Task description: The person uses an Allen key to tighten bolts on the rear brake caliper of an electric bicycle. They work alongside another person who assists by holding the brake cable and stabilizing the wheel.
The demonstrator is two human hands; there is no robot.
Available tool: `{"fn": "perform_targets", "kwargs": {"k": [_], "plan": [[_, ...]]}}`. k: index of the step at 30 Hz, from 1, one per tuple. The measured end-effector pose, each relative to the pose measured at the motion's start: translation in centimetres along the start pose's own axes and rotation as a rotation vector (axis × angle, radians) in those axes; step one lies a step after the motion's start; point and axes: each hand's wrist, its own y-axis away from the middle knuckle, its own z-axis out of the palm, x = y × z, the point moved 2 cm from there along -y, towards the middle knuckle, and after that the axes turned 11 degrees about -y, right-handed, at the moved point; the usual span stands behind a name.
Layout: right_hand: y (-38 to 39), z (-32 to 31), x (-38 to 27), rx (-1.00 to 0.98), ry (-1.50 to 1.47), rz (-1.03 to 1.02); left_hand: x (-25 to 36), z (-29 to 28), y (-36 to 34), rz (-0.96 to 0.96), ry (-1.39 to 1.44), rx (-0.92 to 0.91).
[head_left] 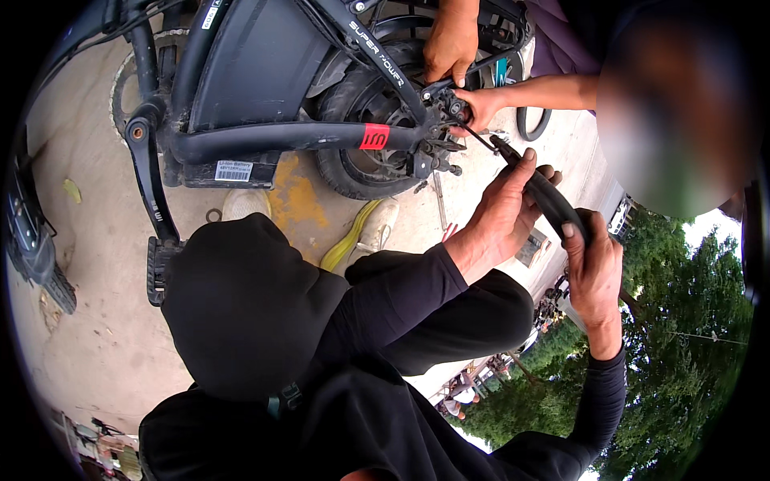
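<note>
My left hand [517, 208] and my right hand [592, 264] are closed around a curved black piece [545, 192], possibly rubber-covered, my right hand at its lower end. A thin dark rod or cable [477, 136] runs from its upper end toward the rear hub [441, 112] of a black electric bike [273, 140]. At that hub, a co-worker's upper hand [449, 44] grips near the frame, and that person's other hand [485, 104] holds the fittings just below. The rear tire [345, 172] shows behind the frame tube.
A co-worker's blurred head is at upper right. A black loop [533, 120] and small tools [439, 200] lie on the concrete [88, 337]. A crank pedal [160, 268] juts down at left, beside another wheel [56, 284]. A white shoe [377, 224] is near my left arm. Trees [666, 337] stand beyond.
</note>
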Motion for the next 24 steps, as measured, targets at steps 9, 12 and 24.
{"fn": "perform_targets", "kwargs": {"k": [9, 12, 24], "plan": [[1.5, 0.9, -2.3, 0.093, 0.986, -0.425, -0.2, -0.2, -0.4, 0.021, 0.035, -0.038], [1.2, 1.9, 0.8, 0.06, 1.169, -0.476, -0.5, -0.3, -0.3, 0.022, 0.022, -0.023], [1.6, 0.4, -2.2, 0.127, 0.905, -0.326, 0.2, 0.0, 0.1, 0.061, 0.012, -0.029]]}}
